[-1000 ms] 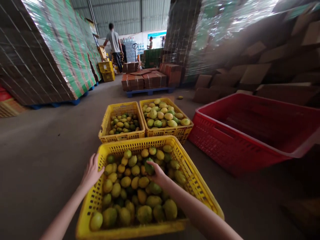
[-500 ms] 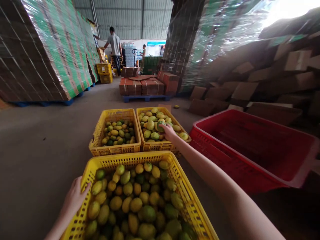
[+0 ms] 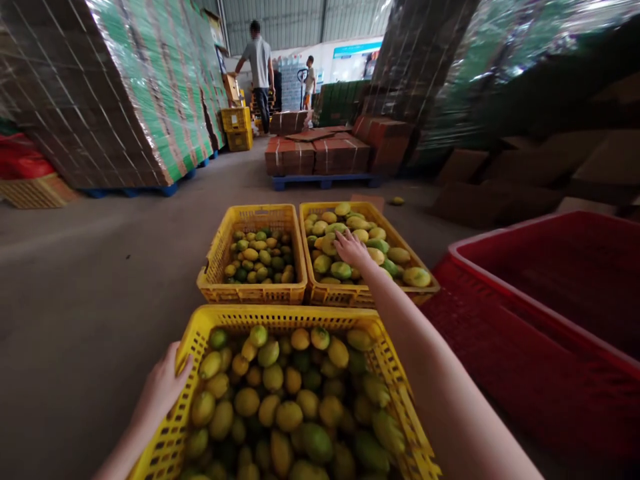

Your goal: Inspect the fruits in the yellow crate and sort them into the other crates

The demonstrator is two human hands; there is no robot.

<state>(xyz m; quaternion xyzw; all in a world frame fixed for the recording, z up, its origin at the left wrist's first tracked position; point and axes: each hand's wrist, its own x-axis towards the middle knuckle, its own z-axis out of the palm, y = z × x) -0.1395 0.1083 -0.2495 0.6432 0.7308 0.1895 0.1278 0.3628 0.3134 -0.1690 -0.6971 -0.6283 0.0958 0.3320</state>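
My left hand (image 3: 165, 381) grips the left rim of the near yellow crate (image 3: 285, 311), thumb over the edge. This crate is filled with green and yellow lemons (image 3: 289, 416). Reaching over to the back right, my right hand (image 3: 353, 249) rests on larger lemons (image 3: 376, 245) in the right rear crate (image 3: 369, 295). Its fingers are extended and apart, touching the fruit, with nothing visibly gripped. Beside that crate stands the left rear crate (image 3: 250, 291), partly filled with smaller lemons (image 3: 260, 255).
A red tub (image 3: 500, 267) stands at the right. Wrapped stacks of cartons (image 3: 145, 87) rise on the left. Flattened cardboard (image 3: 320, 155) lies on a blue pallet (image 3: 325, 181) ahead. A lone lemon (image 3: 397, 201) is on the floor. Two people (image 3: 260, 70) are in the background.
My right hand has let go of a green lemon among the others in the right rear crate. My left hand keeps its hold on the near crate. The view has turned left.
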